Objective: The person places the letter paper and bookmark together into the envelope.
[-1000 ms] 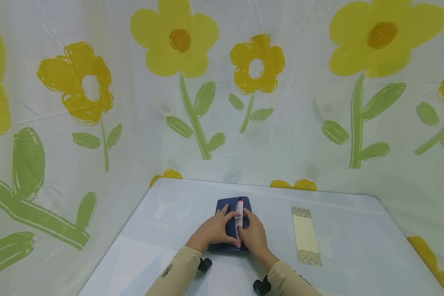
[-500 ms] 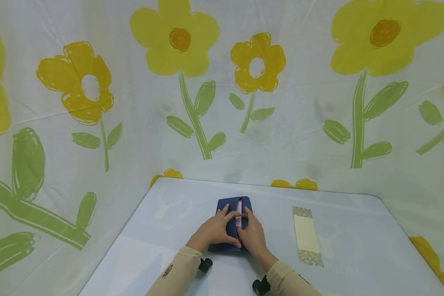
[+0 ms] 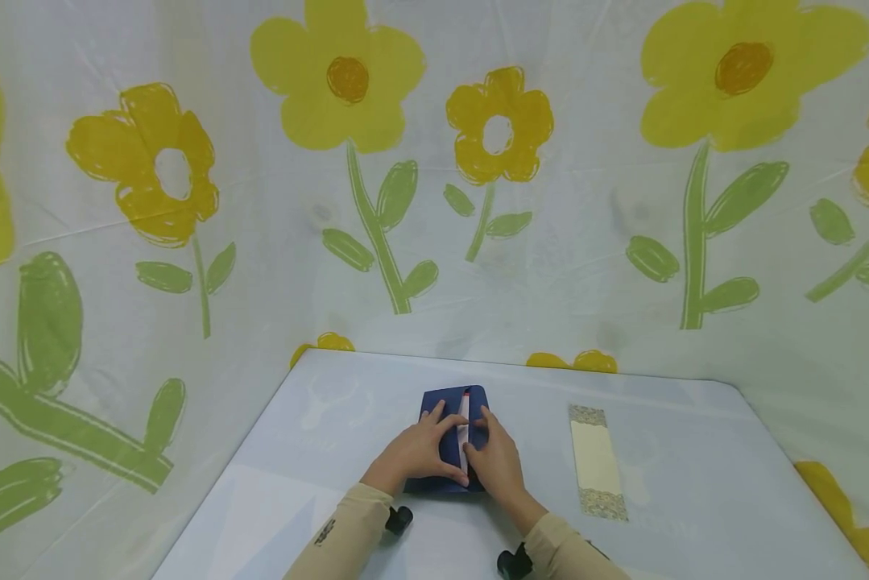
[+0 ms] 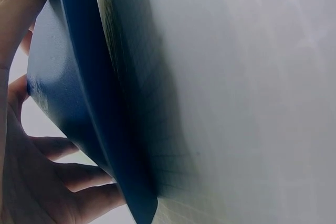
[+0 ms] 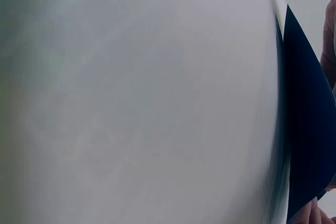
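I can make out a dark blue folded case (image 3: 448, 443) on the pale table (image 3: 543, 443), a slim white, red-ended object (image 3: 464, 435) lengthwise between its flaps.

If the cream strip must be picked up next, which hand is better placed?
Probably the right hand: it is nearer to the cream strip, which lies to its right. The left hand is farther left, on the blue case.

A cream strip (image 3: 597, 459) with speckled ends on a pale table (image 3: 709, 451) before a white backdrop (image 3: 579, 266) with yellow flowers (image 3: 347, 79).
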### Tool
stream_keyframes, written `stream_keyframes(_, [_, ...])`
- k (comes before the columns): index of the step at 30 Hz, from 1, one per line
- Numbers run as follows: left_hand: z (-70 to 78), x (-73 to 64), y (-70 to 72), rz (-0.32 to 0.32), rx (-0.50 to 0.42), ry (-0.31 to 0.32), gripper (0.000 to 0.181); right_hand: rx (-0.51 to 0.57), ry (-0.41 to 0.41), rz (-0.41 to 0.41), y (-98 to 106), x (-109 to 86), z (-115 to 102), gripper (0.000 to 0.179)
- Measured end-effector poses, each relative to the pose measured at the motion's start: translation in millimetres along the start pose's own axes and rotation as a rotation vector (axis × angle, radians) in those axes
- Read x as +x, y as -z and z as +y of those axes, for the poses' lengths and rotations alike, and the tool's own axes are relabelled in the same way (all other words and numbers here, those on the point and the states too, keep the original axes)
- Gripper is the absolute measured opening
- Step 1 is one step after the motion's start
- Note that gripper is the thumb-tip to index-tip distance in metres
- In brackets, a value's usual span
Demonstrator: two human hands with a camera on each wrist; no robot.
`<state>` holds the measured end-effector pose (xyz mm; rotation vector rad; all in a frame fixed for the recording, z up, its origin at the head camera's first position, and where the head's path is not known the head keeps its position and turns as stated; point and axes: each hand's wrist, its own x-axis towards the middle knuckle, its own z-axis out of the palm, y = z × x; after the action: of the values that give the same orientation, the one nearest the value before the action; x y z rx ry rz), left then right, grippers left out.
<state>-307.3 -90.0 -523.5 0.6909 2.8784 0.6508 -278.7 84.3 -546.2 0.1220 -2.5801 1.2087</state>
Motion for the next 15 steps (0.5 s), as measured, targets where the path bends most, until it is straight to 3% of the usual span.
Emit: stream_keyframes(15, [1.4,-0.8,0.9,-0.011,0.014,0.008,0.100,-0.016,-0.047,0.003,5.9,1.7,6.5,0.070])
